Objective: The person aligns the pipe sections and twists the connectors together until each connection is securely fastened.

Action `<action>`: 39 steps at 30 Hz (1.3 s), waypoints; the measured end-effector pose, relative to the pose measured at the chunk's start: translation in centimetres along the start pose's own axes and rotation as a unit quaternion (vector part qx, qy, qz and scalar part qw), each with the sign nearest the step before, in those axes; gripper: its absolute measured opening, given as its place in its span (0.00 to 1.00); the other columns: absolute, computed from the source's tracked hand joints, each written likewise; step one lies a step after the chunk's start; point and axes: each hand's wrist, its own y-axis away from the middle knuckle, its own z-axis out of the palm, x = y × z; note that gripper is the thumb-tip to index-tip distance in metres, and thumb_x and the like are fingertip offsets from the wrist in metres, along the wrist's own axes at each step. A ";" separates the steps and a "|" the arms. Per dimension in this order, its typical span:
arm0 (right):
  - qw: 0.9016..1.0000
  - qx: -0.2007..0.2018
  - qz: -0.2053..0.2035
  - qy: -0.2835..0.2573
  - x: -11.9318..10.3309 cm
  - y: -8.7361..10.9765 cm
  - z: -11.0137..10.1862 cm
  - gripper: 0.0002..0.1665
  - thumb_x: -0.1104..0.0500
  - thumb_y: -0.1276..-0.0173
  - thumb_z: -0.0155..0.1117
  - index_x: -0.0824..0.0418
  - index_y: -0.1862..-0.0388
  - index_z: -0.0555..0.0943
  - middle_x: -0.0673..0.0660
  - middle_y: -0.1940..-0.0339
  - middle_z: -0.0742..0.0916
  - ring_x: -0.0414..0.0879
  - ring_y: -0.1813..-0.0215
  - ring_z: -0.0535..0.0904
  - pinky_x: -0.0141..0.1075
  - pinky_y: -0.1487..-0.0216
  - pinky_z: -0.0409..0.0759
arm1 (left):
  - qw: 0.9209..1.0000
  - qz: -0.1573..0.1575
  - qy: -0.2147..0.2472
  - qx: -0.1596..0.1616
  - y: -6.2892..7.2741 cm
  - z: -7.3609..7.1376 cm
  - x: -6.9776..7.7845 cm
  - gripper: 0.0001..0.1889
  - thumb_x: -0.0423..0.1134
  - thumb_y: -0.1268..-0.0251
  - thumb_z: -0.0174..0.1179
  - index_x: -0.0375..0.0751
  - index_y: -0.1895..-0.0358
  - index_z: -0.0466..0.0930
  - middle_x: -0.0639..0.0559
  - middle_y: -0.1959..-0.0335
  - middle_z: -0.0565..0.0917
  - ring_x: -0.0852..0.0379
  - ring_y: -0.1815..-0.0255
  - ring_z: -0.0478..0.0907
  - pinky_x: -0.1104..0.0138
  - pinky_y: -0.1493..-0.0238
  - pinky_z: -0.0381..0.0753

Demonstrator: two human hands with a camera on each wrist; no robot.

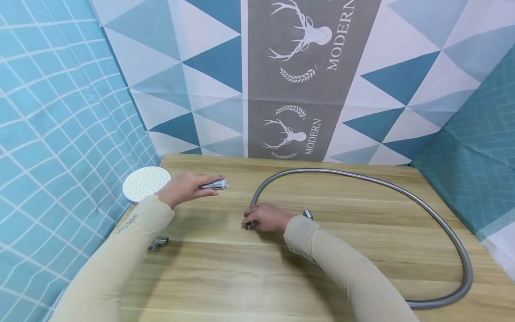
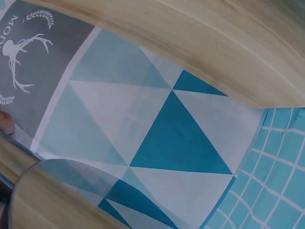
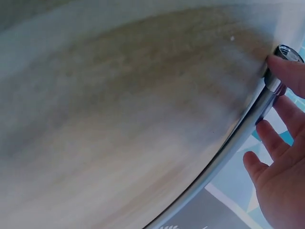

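My left hand grips the chrome handle of a shower head above the left part of the board. The shower head's round white spray face points up, and its handle's threaded end sticks out to the right past the fingers. My right hand pinches one end of a grey metal shower hose between thumb and fingers, close over the board's middle. In the right wrist view, the thumb lies on the hose's chrome nut, whose open end faces away from the palm.
A small chrome pipe fitting lies on the wood-grain board under the left forearm. Another chrome end piece shows beside the right wrist. The hose loops across the right side. Patterned sheets stand around the back and sides.
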 end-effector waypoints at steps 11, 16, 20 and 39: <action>0.997 -0.008 -0.049 0.065 0.5 -0.2 -0.1 0.20 0.62 0.42 0.71 0.55 0.50 0.84 0.50 0.51 0.86 0.47 0.43 0.77 0.41 0.37 0.69 | 0.998 0.052 0.002 0.047 -0.5 0.2 0.2 0.26 0.41 0.49 0.71 0.41 0.44 0.80 0.44 0.60 0.86 0.52 0.70 0.84 0.58 0.70 0.80; 0.997 0.008 -0.059 0.056 0.8 -0.3 -0.1 0.16 0.62 0.43 0.72 0.56 0.54 0.84 0.48 0.56 0.86 0.44 0.48 0.80 0.36 0.40 0.70 | 0.995 0.072 -0.008 0.064 -0.7 0.2 0.2 0.26 0.41 0.52 0.73 0.42 0.46 0.81 0.45 0.62 0.87 0.55 0.74 0.83 0.60 0.73 0.80; 0.997 0.029 -0.059 0.048 1.2 -0.4 0.4 0.13 0.59 0.42 0.72 0.55 0.57 0.85 0.47 0.60 0.87 0.41 0.53 0.81 0.36 0.44 0.73 | 0.995 0.070 -0.010 0.065 -0.6 0.2 0.0 0.26 0.40 0.52 0.73 0.40 0.46 0.81 0.45 0.64 0.87 0.55 0.75 0.82 0.61 0.73 0.79; 0.996 0.073 -0.050 0.011 -1.8 -1.7 -3.7 0.14 0.53 0.29 0.58 0.55 0.48 0.77 0.50 0.66 0.81 0.43 0.64 0.77 0.36 0.58 0.76 | 0.996 0.034 -0.021 0.076 0.7 -1.1 -0.9 0.24 0.39 0.50 0.72 0.40 0.47 0.82 0.43 0.59 0.86 0.51 0.70 0.84 0.57 0.71 0.81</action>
